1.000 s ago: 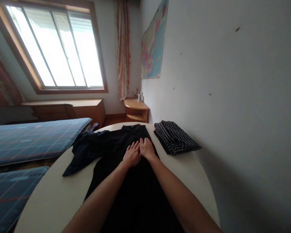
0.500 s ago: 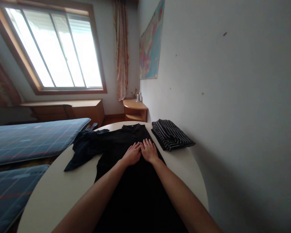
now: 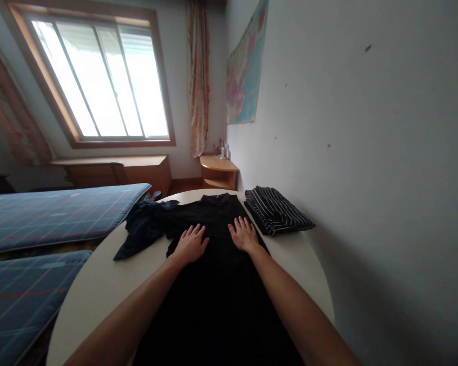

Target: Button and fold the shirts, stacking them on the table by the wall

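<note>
A black collared shirt lies spread over a round pale table, its collar toward the far edge. My left hand rests flat on the shirt's left part, fingers apart. On the right part, near the shirt's edge, my right hand lies flat with its fingers spread. Neither hand grips the fabric. Beside the shirt's left sleeve is a crumpled dark navy garment; where it meets the black cloth is hard to make out. The shirt's lower end blends into darkness at the bottom of the view.
Folded black-and-white striped clothing sits at the table's right, near the white wall. Blue plaid mattresses lie to the left. A wooden desk and a small corner shelf stand beyond, by the window.
My hands were close together at the middle of the shirt. They have moved apart, the left one toward the left and the right one slightly right. The camera view has shifted a little.
</note>
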`<action>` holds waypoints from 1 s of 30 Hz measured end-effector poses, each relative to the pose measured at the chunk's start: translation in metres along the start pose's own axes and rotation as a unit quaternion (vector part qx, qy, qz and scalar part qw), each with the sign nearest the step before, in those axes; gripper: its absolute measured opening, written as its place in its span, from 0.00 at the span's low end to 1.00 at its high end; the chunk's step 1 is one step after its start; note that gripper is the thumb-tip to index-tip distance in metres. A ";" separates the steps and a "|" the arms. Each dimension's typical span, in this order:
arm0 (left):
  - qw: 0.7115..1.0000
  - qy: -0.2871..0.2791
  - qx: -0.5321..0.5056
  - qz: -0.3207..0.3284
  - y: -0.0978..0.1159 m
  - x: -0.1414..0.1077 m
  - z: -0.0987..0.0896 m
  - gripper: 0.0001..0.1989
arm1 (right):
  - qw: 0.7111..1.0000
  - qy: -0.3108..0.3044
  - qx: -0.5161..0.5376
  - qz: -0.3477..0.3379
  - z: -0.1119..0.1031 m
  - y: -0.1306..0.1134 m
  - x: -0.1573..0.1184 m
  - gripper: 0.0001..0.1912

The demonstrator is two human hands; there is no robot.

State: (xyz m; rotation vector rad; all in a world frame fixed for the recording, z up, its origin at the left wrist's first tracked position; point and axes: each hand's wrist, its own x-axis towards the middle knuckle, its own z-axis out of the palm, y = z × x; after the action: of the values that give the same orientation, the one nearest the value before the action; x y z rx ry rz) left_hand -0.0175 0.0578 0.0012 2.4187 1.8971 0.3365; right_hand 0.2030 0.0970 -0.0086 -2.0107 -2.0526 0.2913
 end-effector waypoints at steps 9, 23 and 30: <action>0.998 0.068 -0.001 -0.003 -0.031 -0.023 -0.002 0.25 | 0.995 0.089 0.039 -0.031 -0.012 -0.006 -0.013 0.33; 0.992 0.103 -0.012 0.069 -0.024 -0.028 -0.007 0.21 | 0.997 0.043 0.015 -0.068 -0.004 -0.007 -0.028 0.37; 0.976 0.045 -0.022 0.210 0.020 -0.051 -0.013 0.23 | 0.997 0.023 0.001 -0.067 -0.006 -0.006 -0.031 0.37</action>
State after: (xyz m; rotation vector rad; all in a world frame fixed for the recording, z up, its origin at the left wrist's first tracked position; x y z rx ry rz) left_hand -0.0124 0.0021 0.0104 2.8030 1.3694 0.5042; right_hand 0.1993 0.0653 -0.0024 -1.8501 -2.1456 0.2194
